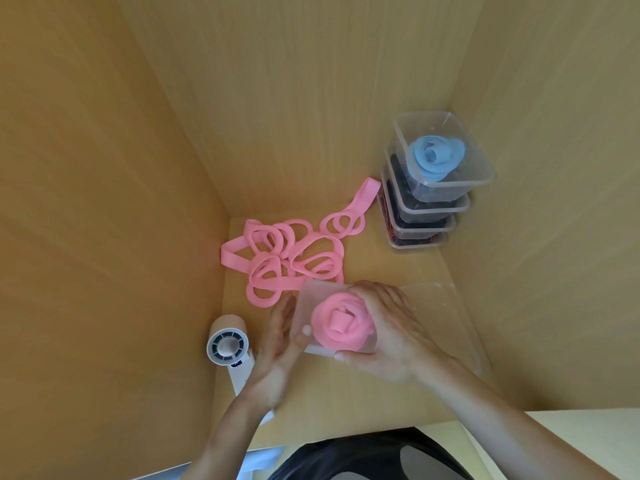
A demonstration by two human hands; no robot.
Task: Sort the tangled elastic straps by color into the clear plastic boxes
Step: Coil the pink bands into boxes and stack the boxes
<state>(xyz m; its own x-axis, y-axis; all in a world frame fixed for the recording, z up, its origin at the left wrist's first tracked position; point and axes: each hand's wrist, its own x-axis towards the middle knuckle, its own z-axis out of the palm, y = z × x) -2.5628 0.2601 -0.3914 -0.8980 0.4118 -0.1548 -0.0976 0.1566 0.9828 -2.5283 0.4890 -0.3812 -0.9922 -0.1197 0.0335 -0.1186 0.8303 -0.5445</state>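
A clear plastic box (pixel 313 296) holding a rolled pink strap (pixel 341 322) is gripped between both hands above the wooden surface. My left hand (pixel 280 344) holds its left side, thumb on the box's front edge. My right hand (pixel 384 327) wraps its right side, fingers over the rim and onto the roll. Behind the box lies a tangled pile of pink elastic straps (pixel 291 258). At the back right stands a stack of clear boxes (pixel 433 206); the top one holds a coiled blue strap (pixel 436 157), the lower ones dark straps.
A small white handheld fan (pixel 228 348) lies left of my left hand. A clear lid or box (pixel 450 313) lies flat under my right hand. Wooden walls close in on the left, back and right.
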